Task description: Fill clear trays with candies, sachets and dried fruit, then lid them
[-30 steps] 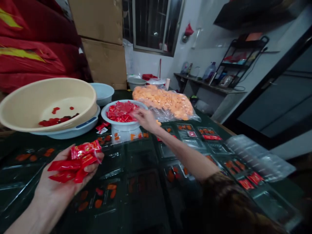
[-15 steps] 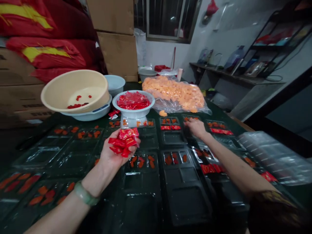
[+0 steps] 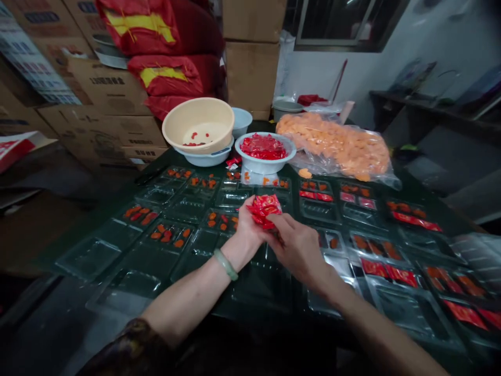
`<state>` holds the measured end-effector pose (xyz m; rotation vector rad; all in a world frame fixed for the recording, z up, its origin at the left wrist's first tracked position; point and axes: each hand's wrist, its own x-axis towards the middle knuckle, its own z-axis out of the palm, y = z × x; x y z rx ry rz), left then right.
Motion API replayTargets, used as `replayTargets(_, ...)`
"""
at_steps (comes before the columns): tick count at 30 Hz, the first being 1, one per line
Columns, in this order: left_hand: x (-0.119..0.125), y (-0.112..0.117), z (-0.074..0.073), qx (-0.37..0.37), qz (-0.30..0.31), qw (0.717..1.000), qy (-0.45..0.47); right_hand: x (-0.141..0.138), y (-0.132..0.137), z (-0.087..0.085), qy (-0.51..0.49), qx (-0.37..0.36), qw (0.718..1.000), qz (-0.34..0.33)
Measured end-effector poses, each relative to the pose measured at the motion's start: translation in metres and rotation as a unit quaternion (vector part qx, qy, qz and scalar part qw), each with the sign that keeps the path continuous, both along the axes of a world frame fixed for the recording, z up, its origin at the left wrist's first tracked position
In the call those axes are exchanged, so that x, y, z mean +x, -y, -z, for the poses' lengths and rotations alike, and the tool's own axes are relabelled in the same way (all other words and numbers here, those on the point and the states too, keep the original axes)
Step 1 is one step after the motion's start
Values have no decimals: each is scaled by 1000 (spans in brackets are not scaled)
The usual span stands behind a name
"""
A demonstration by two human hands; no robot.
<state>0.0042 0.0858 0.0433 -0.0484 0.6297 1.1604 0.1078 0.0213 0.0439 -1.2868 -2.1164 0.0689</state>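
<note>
Room: brown boxes (image 3: 109, 89) and red sacks (image 3: 156, 78) behind a dark green table (image 3: 407, 190).
Trays (image 3: 129, 282): clear, shiny plastic; some pockets hold orange bits (image 3: 168, 235) or flat red packs (image 3: 385, 271), many are bare.
Bag (image 3: 340, 146): see-through, lumpy, full of orange pieces.
Bowls: 1 cream bowl (image 3: 198, 122), 1 white bowl (image 3: 266, 163).
Left hand (image 3: 245, 230): squeezes crinkly red packets (image 3: 265, 208) above the middle trays.
Right hand (image 3: 299, 248): touches them; cannot tell if it pinches 1.

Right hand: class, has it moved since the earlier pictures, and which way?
Yes. The right hand has drawn back from the white bowl toward the person, and now touches the red packets held in the left hand.
</note>
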Motion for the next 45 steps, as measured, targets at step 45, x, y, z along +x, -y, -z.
replayTargets(45,-11,66,12,7,36,994,102,95,42,41,143,54,986,-70)
